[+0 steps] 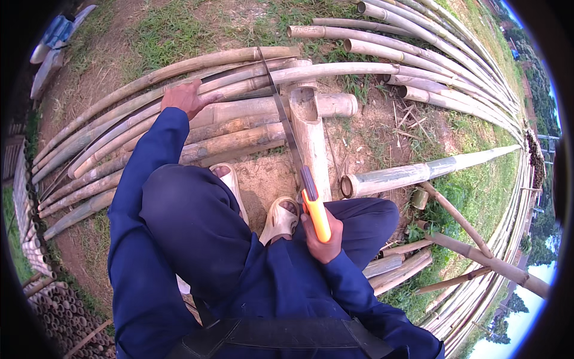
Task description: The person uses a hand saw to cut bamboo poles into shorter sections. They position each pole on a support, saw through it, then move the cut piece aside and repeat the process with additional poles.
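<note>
A handsaw with an orange handle (317,216) is gripped in my right hand (324,239), low in front of my knees. Its long dark blade (281,110) points away from me and lies across a bamboo pole (326,70). My left hand (183,97) is closed around bamboo to the left of the blade; its fingertips are partly hidden. Right of the blade, a thick bamboo piece (315,146) with a notch cut into its far end lies under the pole. My feet in pale sandals (278,219) rest on the ground between the bamboo and me.
Several bamboo poles (113,170) lie stacked on the left. More long poles (418,57) spread out at the far right. A thick pole (412,180) lies at the right, near a bamboo frame (478,257). Cut bamboo ends (69,320) are piled at lower left.
</note>
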Demonstrator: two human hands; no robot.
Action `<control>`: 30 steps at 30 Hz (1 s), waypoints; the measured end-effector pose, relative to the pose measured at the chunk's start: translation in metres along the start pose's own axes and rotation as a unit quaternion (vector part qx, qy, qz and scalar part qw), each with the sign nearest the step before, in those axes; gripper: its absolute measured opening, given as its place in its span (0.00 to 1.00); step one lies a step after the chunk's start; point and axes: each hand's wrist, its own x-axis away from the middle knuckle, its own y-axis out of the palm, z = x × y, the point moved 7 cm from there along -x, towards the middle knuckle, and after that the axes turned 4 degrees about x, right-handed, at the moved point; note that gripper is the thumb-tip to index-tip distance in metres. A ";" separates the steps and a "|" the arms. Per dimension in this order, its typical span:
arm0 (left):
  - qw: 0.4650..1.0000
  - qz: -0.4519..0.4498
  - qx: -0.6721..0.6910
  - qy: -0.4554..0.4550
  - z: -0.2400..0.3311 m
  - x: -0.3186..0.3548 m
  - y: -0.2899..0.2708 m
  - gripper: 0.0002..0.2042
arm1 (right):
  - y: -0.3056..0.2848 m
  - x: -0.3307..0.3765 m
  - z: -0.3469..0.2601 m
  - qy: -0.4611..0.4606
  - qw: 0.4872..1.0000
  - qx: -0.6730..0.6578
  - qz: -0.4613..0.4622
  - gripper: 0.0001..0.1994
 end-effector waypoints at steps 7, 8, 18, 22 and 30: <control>1.000 -0.015 0.021 0.008 0.017 -0.009 -0.002 0.45 | 0.045 -0.135 0.025 -0.023 0.998 -0.041 0.032 0.07; 1.000 -0.017 0.017 0.011 0.017 -0.010 -0.004 0.45 | 0.047 -0.156 0.013 -0.053 0.998 -0.021 0.031 0.07; 1.000 -0.013 0.005 -0.002 -0.005 0.003 0.007 0.45 | -0.001 0.008 -0.001 0.027 0.998 0.043 -0.030 0.15; 0.999 0.006 0.017 0.027 0.018 -0.012 0.007 0.46 | 0.047 -0.154 0.029 -0.008 1.000 0.007 -0.013 0.07; 0.999 -0.050 -0.005 -0.007 0.002 -0.002 0.005 0.46 | -0.003 0.027 0.013 0.090 0.995 0.017 -0.027 0.12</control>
